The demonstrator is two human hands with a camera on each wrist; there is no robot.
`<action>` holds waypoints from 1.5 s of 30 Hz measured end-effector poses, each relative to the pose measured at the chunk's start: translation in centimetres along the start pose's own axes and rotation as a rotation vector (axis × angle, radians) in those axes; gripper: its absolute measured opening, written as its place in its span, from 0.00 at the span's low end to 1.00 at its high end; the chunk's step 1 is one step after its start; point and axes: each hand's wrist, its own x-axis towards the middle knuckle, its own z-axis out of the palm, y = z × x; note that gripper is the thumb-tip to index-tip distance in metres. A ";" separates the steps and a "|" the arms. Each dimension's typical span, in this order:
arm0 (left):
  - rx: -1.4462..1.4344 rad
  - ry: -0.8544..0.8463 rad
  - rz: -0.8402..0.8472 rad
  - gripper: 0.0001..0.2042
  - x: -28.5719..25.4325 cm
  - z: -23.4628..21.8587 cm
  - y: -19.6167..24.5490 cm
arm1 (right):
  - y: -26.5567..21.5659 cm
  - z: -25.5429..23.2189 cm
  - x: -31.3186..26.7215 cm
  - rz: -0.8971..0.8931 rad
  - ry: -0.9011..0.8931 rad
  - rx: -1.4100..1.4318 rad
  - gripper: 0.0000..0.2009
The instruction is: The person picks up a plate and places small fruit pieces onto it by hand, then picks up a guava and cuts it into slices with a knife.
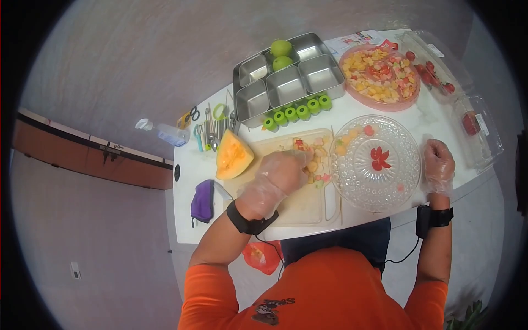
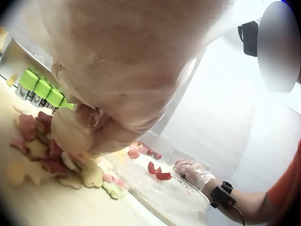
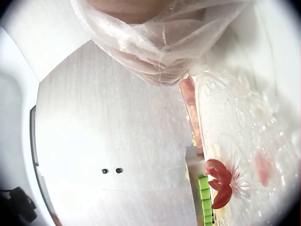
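My gloved left hand (image 1: 283, 173) bends over the cutting board (image 1: 297, 217), among small cut fruit shapes (image 1: 316, 165) in pink, yellow and pale green. In the left wrist view its fingers pinch a pale yellow fruit piece (image 2: 70, 129) above the pile. My gloved right hand (image 1: 439, 165) rests with loosely curled fingers right beside the rim of the clear glass plate (image 1: 357, 192), holding nothing visible. Red petal-like fruit pieces (image 1: 379, 159) form a flower at the plate's centre. Several yellow and pink pieces (image 1: 344, 144) lie along its far left edge.
A melon wedge (image 1: 234, 155) stands at the board's left, near tools (image 1: 212, 129) and a purple pouch (image 1: 203, 201). Behind are a steel compartment tray (image 1: 286, 85), green-topped cutters (image 1: 297, 113) and a pink fruit-filled platter (image 1: 379, 104). Plastic boxes with strawberries (image 1: 470, 124) stand right.
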 end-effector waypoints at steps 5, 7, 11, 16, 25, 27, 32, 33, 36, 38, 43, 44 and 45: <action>0.103 -0.006 0.143 0.22 0.6 1.1 -0.3 | 0.1 0.0 0.0 -0.022 0.009 -0.002 0.08; 0.108 -0.021 0.141 0.21 0.8 0.9 -0.1 | 0.1 0.0 0.0 -0.021 -0.002 -0.015 0.08; 0.169 -0.061 0.180 0.16 1.3 1.2 -0.7 | 0.3 0.0 0.0 -0.035 0.006 -0.027 0.08; 0.123 -0.005 0.173 0.15 0.9 1.2 -0.7 | 0.2 0.0 0.1 -0.006 -0.009 -0.024 0.08; 0.192 -0.128 0.251 0.09 1.6 0.8 0.1 | -0.3 -0.2 0.0 -0.001 -0.006 -0.048 0.08; 0.178 -0.136 0.261 0.09 1.3 0.6 -0.2 | -0.1 -0.1 -0.1 -0.019 -0.009 -0.007 0.08; 0.067 0.033 0.244 0.16 0.6 -1.0 -0.3 | -0.3 -0.3 -0.1 0.002 -0.036 -0.042 0.08; 0.064 0.032 0.250 0.16 0.6 -1.6 0.2 | -0.1 -0.3 -0.1 0.018 -0.064 -0.037 0.09; 0.031 0.063 0.197 0.18 0.9 -2.5 1.2 | 0.2 -0.2 0.0 0.011 -0.061 -0.034 0.08; 0.013 0.062 0.205 0.18 1.9 -2.0 2.5 | 0.2 0.0 0.0 -0.020 -0.030 -0.019 0.08; 0.067 -0.049 0.167 0.19 4.3 0.2 4.7 | 0.0 -0.2 -0.2 -0.042 -0.007 0.001 0.08; 0.083 -0.081 0.161 0.19 4.6 0.2 5.0 | -0.2 -0.3 -0.2 -0.039 -0.012 0.002 0.08; 0.084 -0.084 0.167 0.19 4.8 0.2 5.2 | -0.3 -0.3 -0.2 -0.035 -0.018 0.004 0.08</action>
